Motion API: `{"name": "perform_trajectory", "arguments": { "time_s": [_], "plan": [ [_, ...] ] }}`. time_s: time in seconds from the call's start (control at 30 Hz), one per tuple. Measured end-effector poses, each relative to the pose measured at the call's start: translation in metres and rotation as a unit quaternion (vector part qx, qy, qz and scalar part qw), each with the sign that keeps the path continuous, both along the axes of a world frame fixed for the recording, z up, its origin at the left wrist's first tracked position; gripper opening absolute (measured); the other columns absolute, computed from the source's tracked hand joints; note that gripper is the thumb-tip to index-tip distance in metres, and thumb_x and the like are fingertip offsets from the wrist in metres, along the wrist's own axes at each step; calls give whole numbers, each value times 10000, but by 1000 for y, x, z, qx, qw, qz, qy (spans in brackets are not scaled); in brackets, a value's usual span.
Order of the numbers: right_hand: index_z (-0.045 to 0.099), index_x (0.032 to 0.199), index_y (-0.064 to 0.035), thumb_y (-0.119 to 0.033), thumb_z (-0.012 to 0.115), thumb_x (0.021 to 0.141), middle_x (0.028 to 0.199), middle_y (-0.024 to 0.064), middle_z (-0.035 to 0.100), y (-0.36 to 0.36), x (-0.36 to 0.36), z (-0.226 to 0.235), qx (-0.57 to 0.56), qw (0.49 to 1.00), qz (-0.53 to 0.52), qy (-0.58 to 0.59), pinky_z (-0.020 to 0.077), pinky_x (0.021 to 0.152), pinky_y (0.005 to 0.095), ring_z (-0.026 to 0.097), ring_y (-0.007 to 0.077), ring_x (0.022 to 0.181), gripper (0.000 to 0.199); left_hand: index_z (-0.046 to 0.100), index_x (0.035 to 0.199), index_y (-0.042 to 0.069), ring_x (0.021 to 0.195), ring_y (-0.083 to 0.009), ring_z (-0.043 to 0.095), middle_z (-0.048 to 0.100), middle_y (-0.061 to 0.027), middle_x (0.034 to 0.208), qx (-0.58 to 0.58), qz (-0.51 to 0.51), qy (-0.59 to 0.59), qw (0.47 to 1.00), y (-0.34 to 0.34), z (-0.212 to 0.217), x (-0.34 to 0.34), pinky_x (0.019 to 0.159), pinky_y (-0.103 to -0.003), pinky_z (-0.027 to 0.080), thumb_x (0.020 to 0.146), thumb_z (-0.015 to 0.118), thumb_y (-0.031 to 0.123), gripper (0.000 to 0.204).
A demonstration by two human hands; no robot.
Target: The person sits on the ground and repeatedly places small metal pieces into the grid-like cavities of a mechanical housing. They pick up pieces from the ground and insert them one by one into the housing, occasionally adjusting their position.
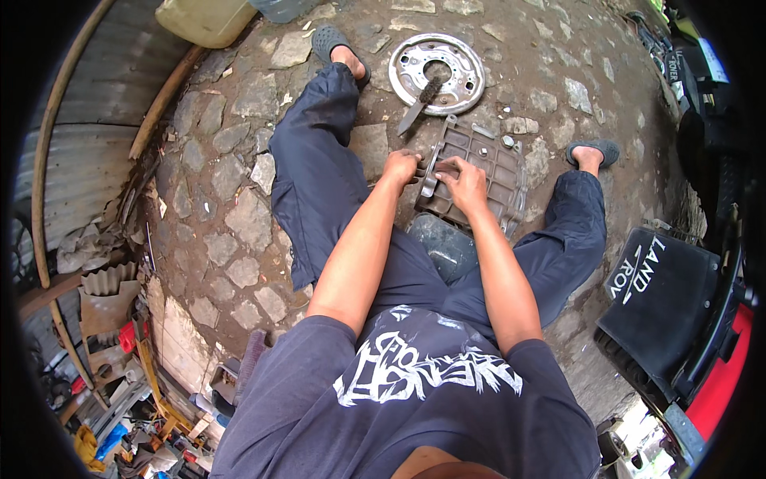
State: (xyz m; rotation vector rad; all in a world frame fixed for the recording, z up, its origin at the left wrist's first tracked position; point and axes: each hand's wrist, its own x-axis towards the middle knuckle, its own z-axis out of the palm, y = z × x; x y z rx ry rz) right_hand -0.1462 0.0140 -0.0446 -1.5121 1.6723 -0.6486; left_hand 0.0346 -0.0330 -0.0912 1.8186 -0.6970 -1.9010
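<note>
On the ground between my legs lies a grey-brown ribbed metal casting (496,169) with bolt lugs along its edges. My left hand (401,168) is at its left edge, fingers curled in; what they grip there is too small to make out. My right hand (465,185) rests over the same edge, thumb and fingers pinched close together, the contents hidden. A round silver metal plate (471,89), like a drum brake backing plate, lies just beyond the casting. Across it rests a brush (432,89) with dark bristles and a pointed handle.
A dark plastic container (444,246) stands between my thighs. At the right are a black mudflap (658,307) and red vehicle bodywork (726,375). A yellowish jerrycan (206,20) sits at the far left, near corrugated sheets (88,176). Mixed scrap lies lower left. The ground is uneven stone.
</note>
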Motion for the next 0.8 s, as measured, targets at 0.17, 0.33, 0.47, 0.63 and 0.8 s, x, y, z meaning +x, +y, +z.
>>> {"name": "perform_trajectory", "arguments": {
  "time_s": [0.17, 0.33, 0.47, 0.63, 0.8],
  "plan": [
    [707, 1193, -29, -97, 835, 842, 1118, 112, 808, -4, 13, -1, -22, 997, 34, 61, 575, 970, 400, 775, 282, 1067, 380, 716, 1210, 14, 973, -245, 721, 750, -118, 1124, -15, -24, -57, 998, 1, -15, 7, 786, -389, 589, 1034, 633, 157, 241],
    [733, 1136, -22, -96, 838, 834, 1100, 129, 807, -6, 15, -2, -2, 999, 16, 44, 585, 959, 403, 775, 287, 1064, 329, 724, 1201, 16, 972, -247, 712, 741, -108, 1131, -13, -20, -68, 997, 1, -16, 10, 788, -390, 585, 1027, 632, 137, 231],
    [747, 1114, -27, -116, 852, 827, 1068, 151, 802, 1, 15, -8, -32, 999, 5, 41, 596, 930, 421, 774, 316, 1037, 318, 703, 1222, 12, 971, -242, 712, 729, -107, 1101, -30, -8, -45, 999, 0, -10, 2, 816, -402, 585, 1034, 611, 128, 239],
    [761, 1094, -54, -174, 875, 819, 1047, 174, 793, 0, 13, -3, -12, 998, -16, 65, 585, 927, 455, 761, 362, 1015, 321, 661, 1287, 16, 976, -234, 713, 715, -99, 1132, -26, -20, -35, 999, 3, -8, -3, 811, -409, 575, 1035, 617, 164, 296],
    [737, 1122, -13, -147, 886, 800, 1054, 187, 790, 9, 6, 17, 26, 999, -30, 37, 572, 953, 452, 758, 379, 1016, 379, 685, 1293, 27, 986, -260, 717, 737, -131, 1125, -85, -42, -87, 992, 1, -23, -16, 834, -403, 561, 1025, 642, 260, 358]
  ]
}}
